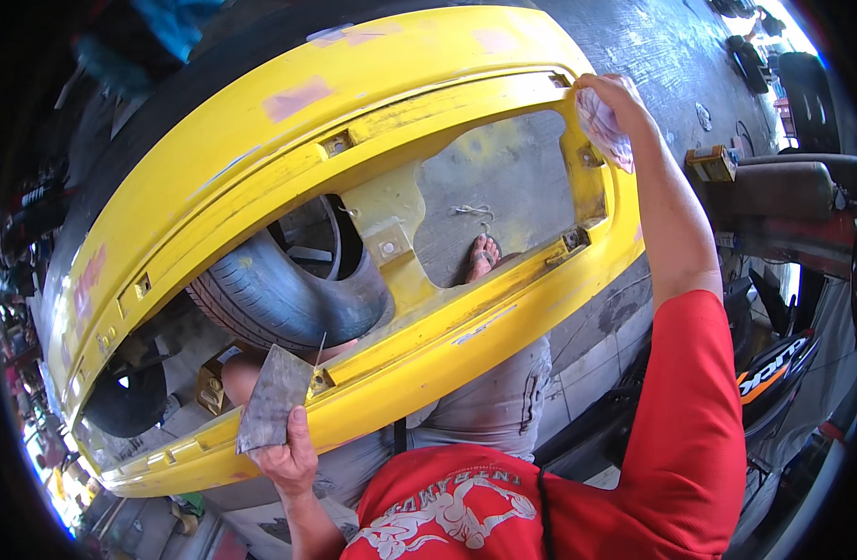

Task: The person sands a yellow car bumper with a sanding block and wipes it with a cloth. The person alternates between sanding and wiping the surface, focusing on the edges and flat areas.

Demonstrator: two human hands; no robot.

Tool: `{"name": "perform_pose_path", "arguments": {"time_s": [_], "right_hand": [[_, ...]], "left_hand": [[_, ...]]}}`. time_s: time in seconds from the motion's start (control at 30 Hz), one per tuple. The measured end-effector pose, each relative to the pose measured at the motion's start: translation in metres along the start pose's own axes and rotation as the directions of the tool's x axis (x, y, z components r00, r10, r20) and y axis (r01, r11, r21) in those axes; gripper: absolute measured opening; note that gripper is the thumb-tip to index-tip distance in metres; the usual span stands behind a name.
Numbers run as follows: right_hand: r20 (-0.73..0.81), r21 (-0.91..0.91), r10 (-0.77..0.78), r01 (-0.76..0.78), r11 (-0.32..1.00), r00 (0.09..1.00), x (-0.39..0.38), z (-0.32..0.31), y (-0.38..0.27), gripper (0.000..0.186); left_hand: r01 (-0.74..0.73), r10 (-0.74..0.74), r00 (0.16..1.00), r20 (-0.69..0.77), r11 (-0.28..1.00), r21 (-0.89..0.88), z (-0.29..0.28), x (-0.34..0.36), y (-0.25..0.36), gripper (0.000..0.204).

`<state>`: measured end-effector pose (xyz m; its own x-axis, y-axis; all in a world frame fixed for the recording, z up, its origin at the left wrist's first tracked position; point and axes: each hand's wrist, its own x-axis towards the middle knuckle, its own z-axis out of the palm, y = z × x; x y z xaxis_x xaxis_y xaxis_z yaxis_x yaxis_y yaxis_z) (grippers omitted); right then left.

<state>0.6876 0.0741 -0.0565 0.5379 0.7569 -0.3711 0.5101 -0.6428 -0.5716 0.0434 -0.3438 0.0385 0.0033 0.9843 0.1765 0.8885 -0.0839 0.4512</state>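
Observation:
A large yellow car bumper (298, 177) lies across my lap and over a tyre (288, 294), with pinkish filler patches along its far side. At its near left edge, my left hand (290, 459) pinches a worn grey sheet of sandpaper (277, 397), thumb on top, the sheet standing up against the rim. My right arm reaches to the bumper's far right end. There my right hand (617, 96) closes around a pale pinkish cloth (602, 129) against the edge. Its fingertips are partly hidden.
My sandalled foot (483, 257) shows through the bumper's opening. A gold tin (209, 381) stands left of my knee, and another tin (711, 164) sits on a grey seat at right. A dark motorbike part (774, 378) is close by my right side.

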Motion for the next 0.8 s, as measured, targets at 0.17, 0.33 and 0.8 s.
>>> {"name": "perform_pose_path", "arguments": {"time_s": [0.17,0.33,0.8], "right_hand": [[-0.049,-0.078,-0.027,0.023,0.997,0.998,-0.02,-0.004,0.016,0.052],[-0.025,-0.051,0.024,-0.026,0.998,0.999,-0.057,-0.019,0.062,0.056],[-0.081,0.231,0.047,-0.027,0.973,0.996,-0.208,-0.016,0.139,0.043]], "left_hand": [[-0.016,0.014,1.0,-0.011,0.99,-0.141,0.0,0.007,0.003,0.02],[-0.13,0.116,0.987,-0.109,0.981,-0.141,0.001,0.023,0.014,0.018],[-0.195,0.185,0.978,-0.093,0.973,-0.12,-0.005,0.029,0.019,0.016]]}}
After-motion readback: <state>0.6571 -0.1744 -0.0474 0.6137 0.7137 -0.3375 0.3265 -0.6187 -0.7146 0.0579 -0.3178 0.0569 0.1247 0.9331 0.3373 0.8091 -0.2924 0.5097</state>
